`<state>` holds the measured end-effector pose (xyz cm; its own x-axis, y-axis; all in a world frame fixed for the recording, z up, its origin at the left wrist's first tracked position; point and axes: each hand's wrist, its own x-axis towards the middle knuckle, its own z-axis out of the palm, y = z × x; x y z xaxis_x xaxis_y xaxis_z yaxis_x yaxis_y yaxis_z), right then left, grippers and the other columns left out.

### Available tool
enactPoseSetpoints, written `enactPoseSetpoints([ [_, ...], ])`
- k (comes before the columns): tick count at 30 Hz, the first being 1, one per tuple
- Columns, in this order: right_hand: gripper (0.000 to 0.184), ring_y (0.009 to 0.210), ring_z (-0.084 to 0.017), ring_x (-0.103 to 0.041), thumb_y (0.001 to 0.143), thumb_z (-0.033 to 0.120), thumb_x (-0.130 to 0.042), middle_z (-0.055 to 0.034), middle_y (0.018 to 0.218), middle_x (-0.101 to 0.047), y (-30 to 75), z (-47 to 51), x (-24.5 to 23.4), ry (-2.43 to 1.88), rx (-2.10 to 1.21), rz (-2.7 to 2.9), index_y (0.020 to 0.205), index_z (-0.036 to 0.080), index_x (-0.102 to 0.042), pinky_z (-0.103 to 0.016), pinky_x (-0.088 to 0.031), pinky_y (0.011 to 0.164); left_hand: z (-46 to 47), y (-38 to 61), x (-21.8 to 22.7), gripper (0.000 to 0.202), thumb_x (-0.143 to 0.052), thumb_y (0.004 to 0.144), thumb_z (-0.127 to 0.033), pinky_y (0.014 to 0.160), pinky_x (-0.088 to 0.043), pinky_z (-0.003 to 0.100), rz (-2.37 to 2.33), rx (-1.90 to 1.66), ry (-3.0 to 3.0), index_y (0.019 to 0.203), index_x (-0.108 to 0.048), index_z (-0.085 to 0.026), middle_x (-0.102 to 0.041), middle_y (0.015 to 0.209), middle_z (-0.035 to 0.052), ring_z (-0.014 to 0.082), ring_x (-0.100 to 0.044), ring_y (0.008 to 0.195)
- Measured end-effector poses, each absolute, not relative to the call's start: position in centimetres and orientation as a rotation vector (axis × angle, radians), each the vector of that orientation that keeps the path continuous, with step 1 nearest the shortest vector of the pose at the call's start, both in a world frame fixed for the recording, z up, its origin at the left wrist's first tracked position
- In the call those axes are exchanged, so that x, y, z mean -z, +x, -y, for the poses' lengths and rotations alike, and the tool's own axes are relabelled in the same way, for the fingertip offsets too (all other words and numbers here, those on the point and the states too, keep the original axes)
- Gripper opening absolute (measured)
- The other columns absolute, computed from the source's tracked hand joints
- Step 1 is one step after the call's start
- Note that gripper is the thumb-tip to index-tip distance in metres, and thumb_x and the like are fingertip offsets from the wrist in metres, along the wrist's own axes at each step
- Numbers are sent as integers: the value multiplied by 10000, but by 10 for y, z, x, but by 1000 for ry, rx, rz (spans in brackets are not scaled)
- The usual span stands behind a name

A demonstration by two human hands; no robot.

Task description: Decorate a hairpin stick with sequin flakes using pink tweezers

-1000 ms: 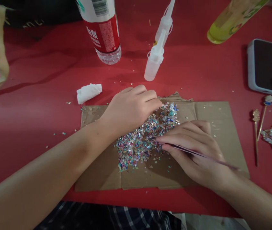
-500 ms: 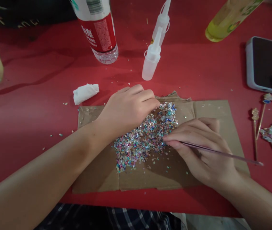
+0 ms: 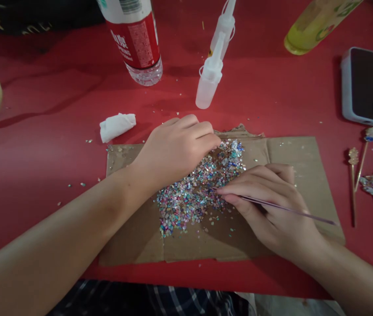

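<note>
My left hand [image 3: 181,142] is closed, its fingertips pinching a thin gold-coloured hairpin [image 3: 220,148] at the upper edge of the glittering chips. A blue-and-white cluster [image 3: 236,151] lies just beyond those fingers, apparently the hairpin's head. Between finger and thumb, my right hand [image 3: 268,202] grips a slim purple stick-like tool [image 3: 288,208]; its tip is down among the chips. Many small multicoloured shell-like chips [image 3: 180,208] are spread over a flat piece of brown cardboard [image 3: 239,245]. Fingers partly hide what the left hand holds.
Several gold hairpins [image 3: 353,188] with decorated heads lie at the right, below a phone [image 3: 367,85]. Behind the cardboard are two white dropper bottles [image 3: 209,85], a red-labelled water bottle [image 3: 137,44], a yellow-green bottle [image 3: 308,33] and a rolled white tissue [image 3: 118,127].
My right hand has shifted slightly left with the purple tool, whose tip is now further into the chips. My left hand stays almost in place, still pinching. The view has moved a little.
</note>
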<state>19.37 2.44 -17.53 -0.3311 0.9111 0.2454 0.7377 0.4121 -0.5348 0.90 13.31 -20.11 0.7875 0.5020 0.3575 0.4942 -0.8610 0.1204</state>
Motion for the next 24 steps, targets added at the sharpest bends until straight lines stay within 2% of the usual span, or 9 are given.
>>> enactPoseSetpoints([
  [9,152,728,-162,-626,908,242,-543,10,751,-720,196,-24,174,-1374,-485,2117,870,270,-687,-367,-371,771,-133,9,202,257,-391,957,-191,760,-436,315,-828,-612,2930,992,-645,-196,-638,896,42,168,-556,881],
  [15,122,741,-158,-633,904,240,-562,14,803,-734,195,-25,175,-1397,-319,2162,905,273,-679,-367,-352,764,-133,9,201,251,-398,954,-187,759,-435,311,-822,-618,2932,987,-646,-198,-638,887,36,167,-553,877],
  [24,143,754,-156,-642,907,241,-547,17,796,-733,197,-25,175,-1376,-327,2202,904,275,-686,-368,-356,777,-133,9,199,263,-389,953,-180,754,-441,309,-822,-617,2938,984,-651,-188,-644,882,42,166,-562,859],
])
